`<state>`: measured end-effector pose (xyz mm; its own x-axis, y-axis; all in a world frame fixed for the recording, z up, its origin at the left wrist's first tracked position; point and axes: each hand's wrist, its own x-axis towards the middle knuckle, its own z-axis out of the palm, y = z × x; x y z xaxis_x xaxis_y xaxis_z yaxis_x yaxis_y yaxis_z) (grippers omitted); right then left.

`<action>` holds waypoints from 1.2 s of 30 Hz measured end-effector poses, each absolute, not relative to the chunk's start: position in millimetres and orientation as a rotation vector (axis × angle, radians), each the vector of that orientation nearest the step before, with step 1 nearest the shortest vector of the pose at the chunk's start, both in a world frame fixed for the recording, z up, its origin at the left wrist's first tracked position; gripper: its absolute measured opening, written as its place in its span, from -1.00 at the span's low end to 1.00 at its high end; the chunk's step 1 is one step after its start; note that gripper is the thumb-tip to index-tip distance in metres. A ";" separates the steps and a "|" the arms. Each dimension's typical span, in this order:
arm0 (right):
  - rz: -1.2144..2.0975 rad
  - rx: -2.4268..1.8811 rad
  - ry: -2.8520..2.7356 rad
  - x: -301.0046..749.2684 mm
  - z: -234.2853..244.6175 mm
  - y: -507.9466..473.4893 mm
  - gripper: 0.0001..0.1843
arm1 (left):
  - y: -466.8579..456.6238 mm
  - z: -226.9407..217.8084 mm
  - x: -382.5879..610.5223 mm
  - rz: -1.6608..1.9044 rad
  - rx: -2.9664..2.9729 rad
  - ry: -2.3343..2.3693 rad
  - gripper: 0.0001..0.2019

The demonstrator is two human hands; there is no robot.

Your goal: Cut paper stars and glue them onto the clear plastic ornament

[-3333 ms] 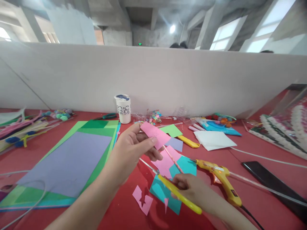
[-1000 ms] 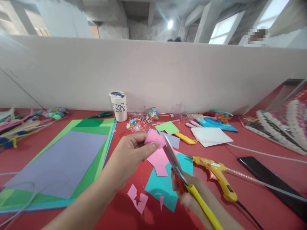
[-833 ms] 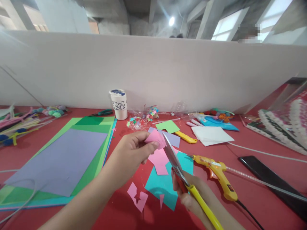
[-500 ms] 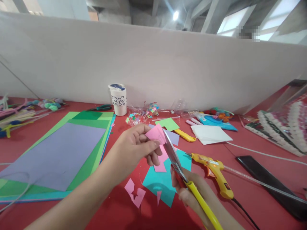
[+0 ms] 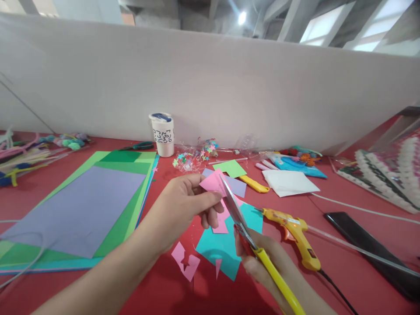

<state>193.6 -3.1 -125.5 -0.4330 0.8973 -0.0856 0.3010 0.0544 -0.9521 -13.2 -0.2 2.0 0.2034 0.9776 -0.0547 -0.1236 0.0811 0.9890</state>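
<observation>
My left hand [image 5: 183, 203] pinches a small pink paper piece [image 5: 212, 182] between thumb and fingers, held above the red table. My right hand [image 5: 262, 264] grips yellow-handled scissors [image 5: 244, 227]; their blades point up and left and meet the right edge of the pink piece. Beneath the hands lie a teal paper sheet [image 5: 226, 251], another pink sheet [image 5: 223, 221] and a pink scrap with a star-shaped hole [image 5: 184, 267].
A stack of purple and green sheets [image 5: 85, 205] covers the left. A yellow glue gun [image 5: 295, 234] with its cord lies right of the hands, beyond it a black phone [image 5: 367, 247]. A white cup [image 5: 162, 135], star confetti [image 5: 193, 159], a yellow cutter [image 5: 254, 184], white paper [image 5: 288, 181] stand further back.
My right hand lifted the scissors off the table and brought the blades up against the pink piece. In the last second the hands stayed nearly still; the view tilted slightly.
</observation>
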 end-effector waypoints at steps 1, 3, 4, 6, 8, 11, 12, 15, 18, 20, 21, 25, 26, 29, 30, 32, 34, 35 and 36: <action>1.416 -1.190 -1.802 192.8 -123.3 -3.3 -0.58 | 0.1 1.7 -13.3 1.073 1.154 1.003 -0.84; 1.426 -1.177 -1.833 190.7 -115.0 -6.2 -0.57 | 0.5 1.0 -13.5 1.071 1.156 1.011 -0.84; 1.409 -1.174 -1.845 189.5 -108.8 -8.9 -0.58 | 0.7 0.5 -13.6 1.072 1.155 1.013 -0.84; 1.366 -1.170 -1.849 186.9 -93.8 -15.8 -0.60 | 0.7 -0.7 -13.8 1.076 1.151 1.011 -0.84; 1.341 -1.174 -1.829 184.4 -78.4 -22.9 -0.60 | 0.5 -1.9 -13.9 1.077 1.147 1.009 -0.85; 1.337 -1.212 -1.795 181.2 -62.6 -29.5 -0.59 | 0.4 -2.9 -14.0 1.072 1.142 1.015 -0.85; 1.343 -1.222 -1.795 180.6 -60.1 -30.4 -0.59 | 0.6 -2.9 -14.0 1.073 1.144 1.014 -0.85; 1.357 -1.254 -1.798 180.2 -58.6 -30.7 -0.60 | 1.9 -2.7 -14.1 1.074 1.140 1.009 -0.84; 1.357 -1.296 -1.778 181.0 -60.1 -30.4 -0.60 | 2.7 -2.7 -14.3 1.077 1.131 1.006 -0.84; 1.364 -1.304 -1.771 181.3 -60.7 -30.4 -0.60 | 2.6 -2.9 -14.3 1.081 1.128 1.003 -0.84; 1.366 -1.300 -1.772 181.3 -61.0 -30.5 -0.59 | 2.3 -2.9 -14.3 1.080 1.125 1.003 -0.85; 1.330 -1.278 -1.813 180.5 -62.3 -31.0 -0.60 | 1.0 -2.7 -14.2 1.069 1.127 1.001 -0.85; 1.319 -1.275 -1.821 180.3 -62.6 -31.2 -0.60 | 0.7 -2.5 -14.3 1.067 1.129 0.999 -0.85; 1.307 -1.275 -1.825 180.2 -63.4 -31.6 -0.59 | 0.4 -1.7 -14.8 1.061 1.130 1.003 -0.86; 1.313 -1.274 -1.828 180.4 -63.5 -31.5 -0.58 | 0.4 -1.4 -14.9 1.060 1.128 1.004 -0.86; 1.328 -1.262 -1.834 181.0 -64.0 -31.1 -0.57 | 0.5 -1.0 -15.1 1.059 1.129 1.007 -0.86; 1.325 -1.258 -1.844 181.7 -64.7 -30.4 -0.56 | 0.7 -0.8 -15.1 1.066 1.128 1.001 -0.87; 1.316 -1.278 -1.850 182.1 -65.1 -30.0 -0.57 | 0.7 -0.8 -15.0 1.070 1.129 0.998 -0.87; 1.305 -1.306 -1.857 182.3 -65.4 -29.6 -0.57 | 0.8 -0.9 -15.0 1.072 1.129 0.996 -0.87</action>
